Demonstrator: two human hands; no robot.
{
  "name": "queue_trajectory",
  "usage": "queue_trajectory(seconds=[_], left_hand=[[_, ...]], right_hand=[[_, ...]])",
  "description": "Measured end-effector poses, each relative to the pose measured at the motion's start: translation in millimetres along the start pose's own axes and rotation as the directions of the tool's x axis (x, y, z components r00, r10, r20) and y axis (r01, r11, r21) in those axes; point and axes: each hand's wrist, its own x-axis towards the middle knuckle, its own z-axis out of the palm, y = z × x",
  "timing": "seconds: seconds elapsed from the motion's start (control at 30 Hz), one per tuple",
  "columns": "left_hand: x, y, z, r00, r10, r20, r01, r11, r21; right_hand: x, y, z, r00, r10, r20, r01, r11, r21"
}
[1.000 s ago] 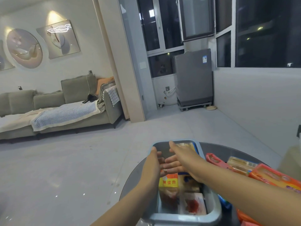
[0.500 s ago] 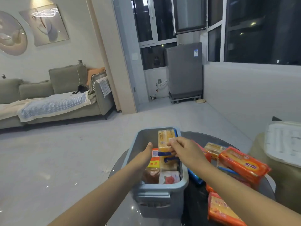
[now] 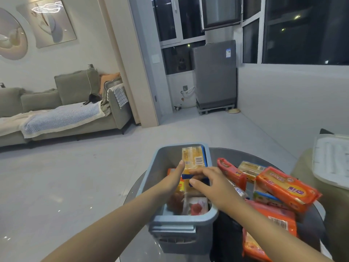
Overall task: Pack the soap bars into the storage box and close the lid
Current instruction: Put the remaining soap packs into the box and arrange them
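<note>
A grey-blue storage box stands on a round dark glass table. Several wrapped soap bars lie inside it. A yellow soap pack stands on end against the far wall of the box. My left hand reaches into the box, fingers resting on the pack's left side. My right hand is over the box's right side, fingertips at the pack's blue lower end. More soap packs are piled to the right of the box, among them a large orange one and a red one.
A white box lid rests on a beige surface at the far right. Beyond the table lie a bare grey floor, a grey sofa at the left and a grey washing machine by the windows.
The view has tilted down, showing more of the box and table. Both hands have stayed at the yellow pack, which now stands against the far wall.
</note>
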Motion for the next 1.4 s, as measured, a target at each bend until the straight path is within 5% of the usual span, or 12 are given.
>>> queue_trajectory(seconds=[0.23, 0.43, 0.77, 1.0, 1.27, 1.4], left_hand=[[-9, -3, 0, 0.957, 0.073, -0.282, 0.025, 0.943, 0.331], [-35, 6, 20, 0.901, 0.251, -0.355, -0.135, 0.937, 0.321], [-43, 22, 83, 0.834, 0.498, -0.235, -0.365, 0.819, 0.442], [-32, 31, 123, 0.867, 0.483, -0.123, -0.405, 0.826, 0.393], [-3, 20, 153, 0.912, 0.400, -0.092, -0.374, 0.902, 0.217], [17, 9, 161, 0.949, 0.290, -0.123, -0.275, 0.953, 0.123]], right_hand=[[-10, 5, -11, 0.995, -0.084, -0.048, 0.083, 0.996, -0.011], [-24, 11, -33, 0.974, -0.115, -0.195, 0.098, 0.991, -0.092], [-45, 31, -85, 0.926, -0.121, -0.358, 0.007, 0.952, -0.306], [-44, 56, -141, 0.859, 0.131, -0.495, -0.281, 0.928, -0.242], [-50, 75, -160, 0.861, 0.375, -0.342, -0.503, 0.727, -0.468], [-53, 82, -160, 0.877, 0.437, -0.201, -0.478, 0.745, -0.466]])
